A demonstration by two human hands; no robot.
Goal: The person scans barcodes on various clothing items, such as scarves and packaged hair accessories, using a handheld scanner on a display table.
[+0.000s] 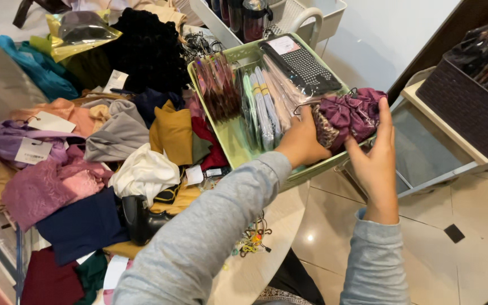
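The left hand (300, 141) is closed around one side of a bundle of plum-coloured scrunchies (348, 116), fingers curled into the fabric. The right hand (377, 155) is held open and flat against the bundle's other side, fingers upright, so the bundle is pressed between both hands. Both arms are covered by grey sleeves.

The bundle is held at the near right corner of a pale green tray (230, 133), partly over its rim. The scrunchies appear soft, light and crushable, unlikely to slip or break; a gentle squeeze across the whole gathered bunch is judged the best hold, since single pieces could slide loose.

Inside the tray, packets of hair accessories (264, 104) are stood in rows, beside a flat black studded packet (300, 65). The tray is resting on a white counter (272, 226), whose left part is covered by a heap of folded fabrics (120, 135) in mustard, grey, pink, purple and navy, some with paper tags. To the right, a dark woven basket (470, 107) is seen above a tiled floor (470, 226).
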